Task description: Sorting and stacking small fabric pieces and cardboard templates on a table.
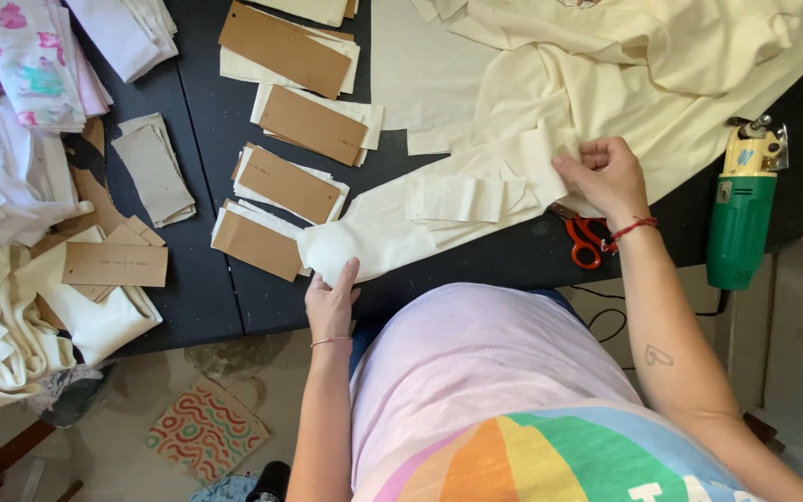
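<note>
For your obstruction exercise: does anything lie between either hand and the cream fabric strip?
Nothing visible does. The left hand rests on the cream fabric strip at its near end; the right hand pinches its far end.

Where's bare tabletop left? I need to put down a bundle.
Bare table shows between the grey pieces and the brown-topped stacks, and along the near edge by the left hand. Around the right hand, cream fabric, scissors and the green cutter crowd it.
</note>
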